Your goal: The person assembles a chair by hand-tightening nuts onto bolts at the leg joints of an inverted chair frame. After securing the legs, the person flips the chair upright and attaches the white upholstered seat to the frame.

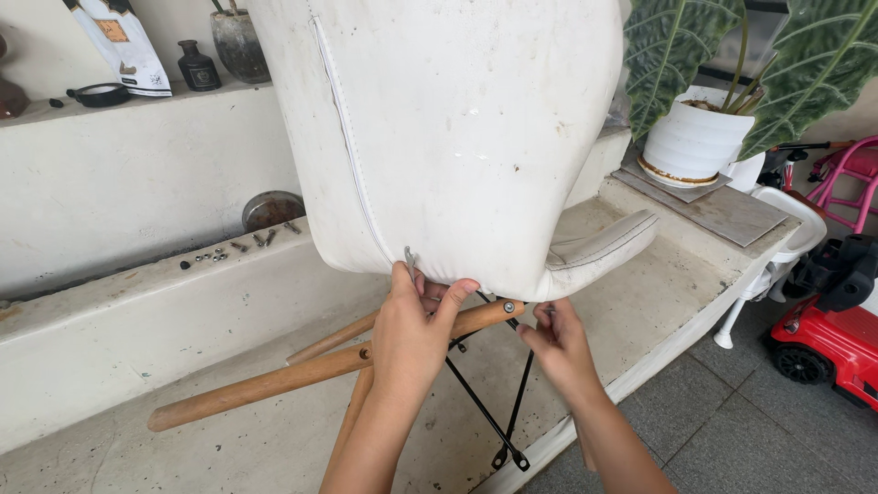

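A white upholstered chair shell with a stitched seam fills the upper middle, tipped with its underside edge toward me. Under it lie wooden legs joined by thin black metal braces, resting on a concrete ledge. My left hand grips the shell's lower edge, thumb and fingers curled over it beside a small metal piece. My right hand has its fingers pinched at the end of a wooden leg near a screw head; whatever it pinches is hidden.
Loose screws and bolts lie on the upper concrete step beside a round metal dish. A white potted plant stands at right on a tile. A red toy car and pink frame stand on the tiled floor.
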